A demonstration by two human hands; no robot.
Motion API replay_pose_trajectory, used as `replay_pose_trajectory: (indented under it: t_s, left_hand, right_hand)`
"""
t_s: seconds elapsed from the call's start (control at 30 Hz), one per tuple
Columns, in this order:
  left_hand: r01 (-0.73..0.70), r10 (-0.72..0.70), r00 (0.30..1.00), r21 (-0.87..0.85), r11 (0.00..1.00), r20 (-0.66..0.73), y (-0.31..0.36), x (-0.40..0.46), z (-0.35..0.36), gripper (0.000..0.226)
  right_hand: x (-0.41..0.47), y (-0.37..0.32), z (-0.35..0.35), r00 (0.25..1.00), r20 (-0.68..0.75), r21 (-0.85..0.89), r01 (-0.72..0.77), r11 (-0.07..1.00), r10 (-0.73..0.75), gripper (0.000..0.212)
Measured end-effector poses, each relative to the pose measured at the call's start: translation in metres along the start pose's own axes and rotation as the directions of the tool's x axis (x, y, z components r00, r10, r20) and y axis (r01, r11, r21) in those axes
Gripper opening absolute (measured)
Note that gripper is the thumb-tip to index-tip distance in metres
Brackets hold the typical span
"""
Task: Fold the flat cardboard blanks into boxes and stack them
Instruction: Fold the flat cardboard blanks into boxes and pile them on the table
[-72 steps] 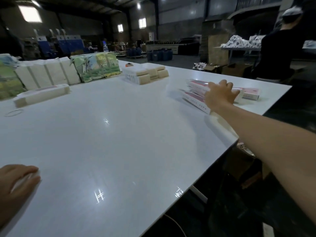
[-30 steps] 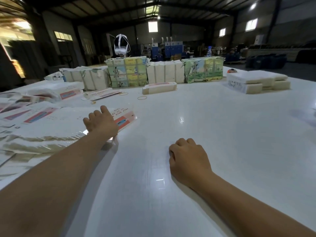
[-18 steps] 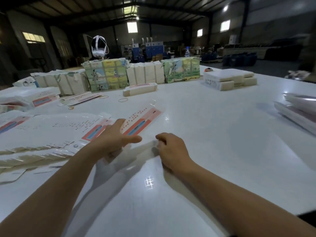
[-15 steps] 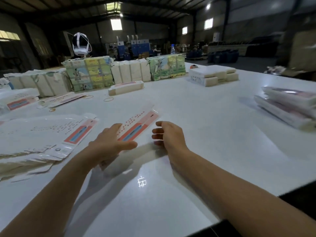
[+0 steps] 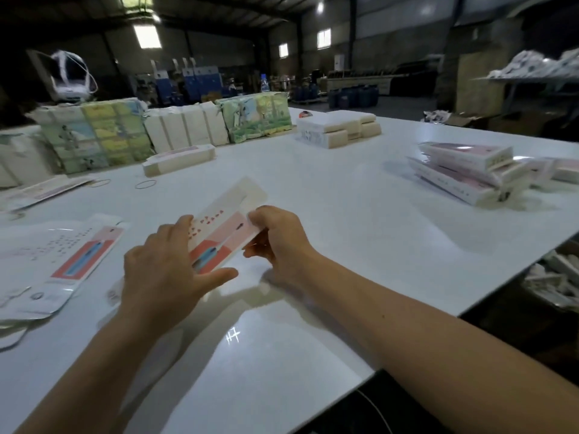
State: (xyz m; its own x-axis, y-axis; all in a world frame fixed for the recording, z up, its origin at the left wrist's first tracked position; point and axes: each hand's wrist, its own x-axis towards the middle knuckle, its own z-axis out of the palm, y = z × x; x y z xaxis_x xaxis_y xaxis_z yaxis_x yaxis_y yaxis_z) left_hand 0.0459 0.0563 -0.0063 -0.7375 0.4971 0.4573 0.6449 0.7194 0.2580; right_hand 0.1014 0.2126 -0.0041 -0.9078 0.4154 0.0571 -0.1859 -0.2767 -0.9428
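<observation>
A flat cardboard blank, white with a pink and red print, is lifted off the white table in front of me. My left hand holds its near left edge, thumb under and fingers on top. My right hand pinches its right edge. More flat blanks lie in a pile at the left. Folded pink-and-white boxes are stacked at the right side of the table.
A single folded box lies beyond the blank, with two rubber bands near it. Wrapped bundles line the far edge and a low white stack sits at the back right. The table's edge runs along the right.
Both hands have closed on the blank and raised it from the table. The view has swung right, so the stacked boxes show more fully.
</observation>
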Motion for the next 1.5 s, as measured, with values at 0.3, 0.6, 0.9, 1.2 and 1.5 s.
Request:
replay_pose_trajectory:
  t_s: [0.3, 0.6, 0.9, 1.2, 1.5]
  left_hand:
    - [-0.082, 0.066, 0.992, -0.15, 0.985, -0.105, -0.003, -0.002, -0.013, 0.091]
    - [-0.15, 0.133, 0.985, -0.171, 0.974, -0.111, -0.008, -0.004, -0.02, 0.094]
    - [-0.223, 0.243, 0.958, 0.139, 0.965, -0.152, 0.003, -0.007, -0.021, 0.089]
    - [-0.149, 0.16, 0.981, 0.1, 0.984, -0.114, 0.004, -0.009, -0.023, 0.079]
    - [-0.093, 0.093, 0.995, 0.013, 0.996, -0.02, -0.009, -0.008, -0.015, 0.094]
  right_hand:
    - [0.001, -0.011, -0.011, 0.946, 0.324, 0.2, -0.063, 0.978, -0.005, 0.017]
    - [-0.003, -0.015, -0.013, 0.892, 0.452, 0.152, -0.041, 0.987, -0.033, 0.021]
    - [0.0, -0.009, -0.013, 0.934, 0.319, -0.187, 0.228, 0.956, -0.16, 0.027]
    - [-0.001, -0.008, -0.011, 0.973, 0.231, -0.111, 0.031, 0.993, -0.004, 0.017]
    - [-0.003, -0.002, -0.004, 0.991, 0.121, -0.055, -0.052, 0.997, 0.058, 0.011]
